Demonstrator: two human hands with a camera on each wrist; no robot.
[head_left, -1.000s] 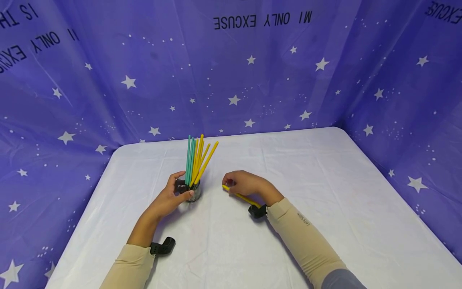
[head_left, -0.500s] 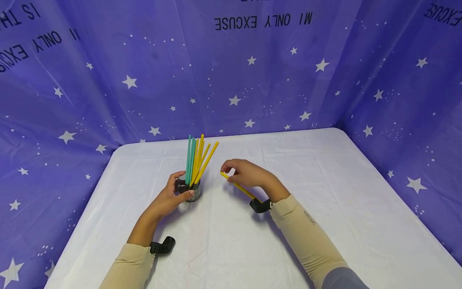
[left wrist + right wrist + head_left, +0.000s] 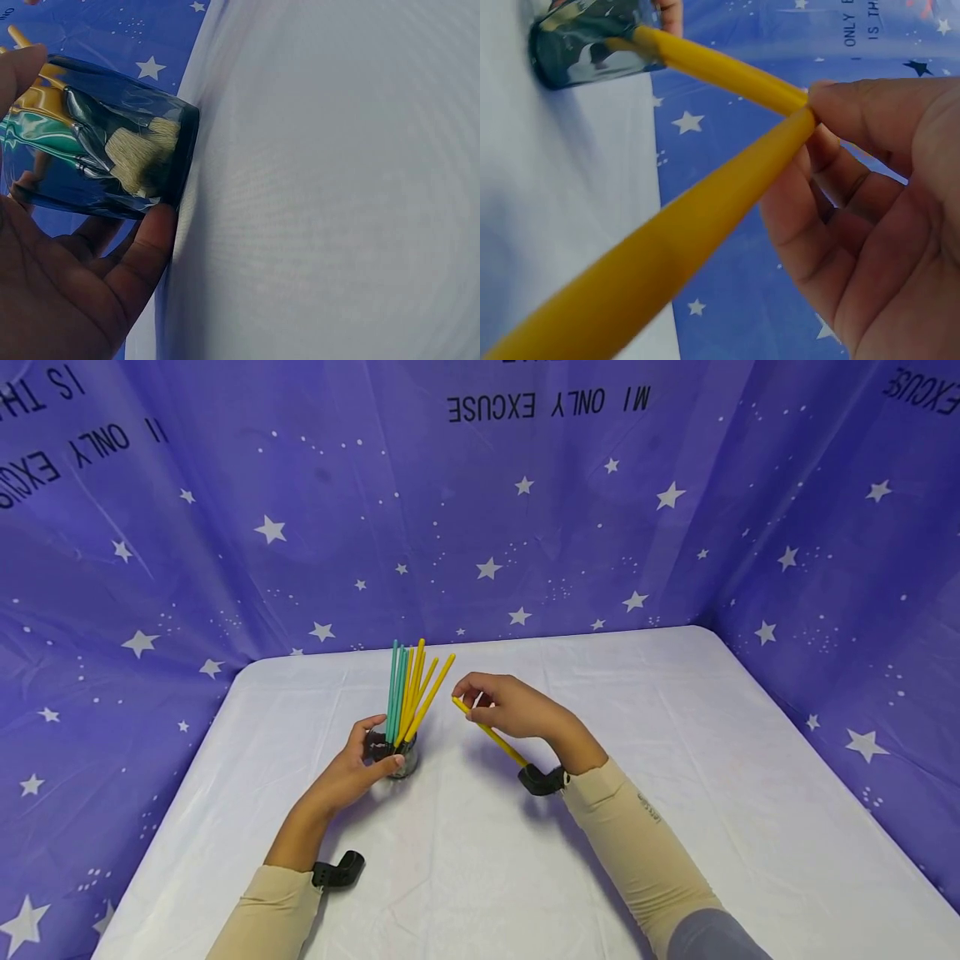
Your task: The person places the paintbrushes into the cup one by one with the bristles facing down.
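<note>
A clear glass [image 3: 406, 765] stands upright on the table in the head view, holding several paintbrushes [image 3: 408, 697] with green and yellow handles. Their pale bristles [image 3: 133, 159] point down inside it in the left wrist view. My left hand [image 3: 348, 777] grips this glass, thumb on the near side and fingers round the other. To the right of it, my right hand [image 3: 513, 706] pinches a yellow paintbrush [image 3: 501, 743] near the handle's tip, raised off the table. That brush slants back toward the wrist; its lower end is hidden behind the wrist camera.
A white cloth [image 3: 480, 877] covers the table. Purple curtains [image 3: 450, 527] with white stars hang behind and at both sides. Black wrist cameras sit on the left wrist [image 3: 339, 870] and the right wrist [image 3: 543, 780].
My right hand has risen and moved slightly away from me, lifting the yellow paintbrush off the table. The left hand and the glass have stayed in place.
</note>
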